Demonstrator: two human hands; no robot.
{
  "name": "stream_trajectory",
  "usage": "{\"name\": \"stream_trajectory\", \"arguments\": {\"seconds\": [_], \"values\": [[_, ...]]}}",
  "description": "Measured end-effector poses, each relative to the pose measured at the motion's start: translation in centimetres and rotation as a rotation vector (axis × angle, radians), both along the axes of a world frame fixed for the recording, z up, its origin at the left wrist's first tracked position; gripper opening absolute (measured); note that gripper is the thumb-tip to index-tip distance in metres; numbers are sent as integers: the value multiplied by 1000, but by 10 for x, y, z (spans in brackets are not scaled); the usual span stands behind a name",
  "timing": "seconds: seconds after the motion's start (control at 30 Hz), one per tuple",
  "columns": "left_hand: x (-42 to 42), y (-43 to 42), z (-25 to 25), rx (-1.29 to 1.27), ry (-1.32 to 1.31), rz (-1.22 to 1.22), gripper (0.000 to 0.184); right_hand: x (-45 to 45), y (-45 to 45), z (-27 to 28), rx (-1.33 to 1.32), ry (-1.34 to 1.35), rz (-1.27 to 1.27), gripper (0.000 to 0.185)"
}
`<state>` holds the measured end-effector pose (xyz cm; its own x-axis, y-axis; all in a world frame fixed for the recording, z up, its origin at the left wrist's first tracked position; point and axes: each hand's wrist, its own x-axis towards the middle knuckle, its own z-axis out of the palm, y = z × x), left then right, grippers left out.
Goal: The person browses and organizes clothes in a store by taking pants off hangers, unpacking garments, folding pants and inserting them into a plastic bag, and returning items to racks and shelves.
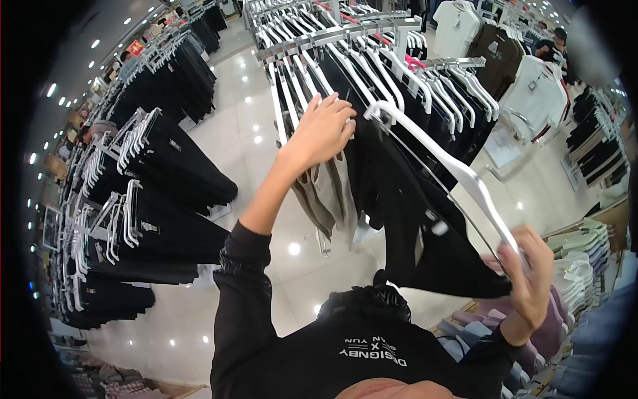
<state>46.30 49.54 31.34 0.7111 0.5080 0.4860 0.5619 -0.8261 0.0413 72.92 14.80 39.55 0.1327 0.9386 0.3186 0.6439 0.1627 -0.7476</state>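
Note:
My right hand [531, 272], slightly blurred, is closed on one end of a white clothes hanger [458, 166]. Black trousers [432, 233] hang from that hanger, tilted and out in front of the rack, with a small pale tag on them. My left hand [322, 130] is at the front of the rack, its fingers bent around a white hanger [319, 70] among the hanging clothes. The fingertips are partly hidden against dark fabric. Beige and olive trousers [342, 193] hang just below that hand.
A metal clothes rack [339, 38] with many white hangers stands ahead. More racks of dark trousers [176, 159] line the left. Folded clothes [575, 279] lie in stacks at the right. White shirts [535, 96] hang at the back right, near another person [555, 46].

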Motion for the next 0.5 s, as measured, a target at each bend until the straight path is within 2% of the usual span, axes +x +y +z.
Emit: {"name": "stream_trajectory", "arguments": {"seconds": [0.03, 0.07, 0.17, 0.43, 0.5], "values": [[-2, 6, -3, 16, 151, 33, 32, -11, 13, -8, 17, 82, -25, 15], [-2, 6, 1, -57, 192, 94, 37, -18, 25, -10, 21, 77, -22, 16], [-8, 2, 9, -65, 283, 149, 40, -29, 59, -15, 31, 87, -30, 19], [-14, 9, -3, -49, 146, 62, 45, -45, 163, -21, 131, 152, -25, 29], [-14, 8, -4, -40, 142, 60, 45, -52, 188, -18, 97, 66, -36, 32]]}}
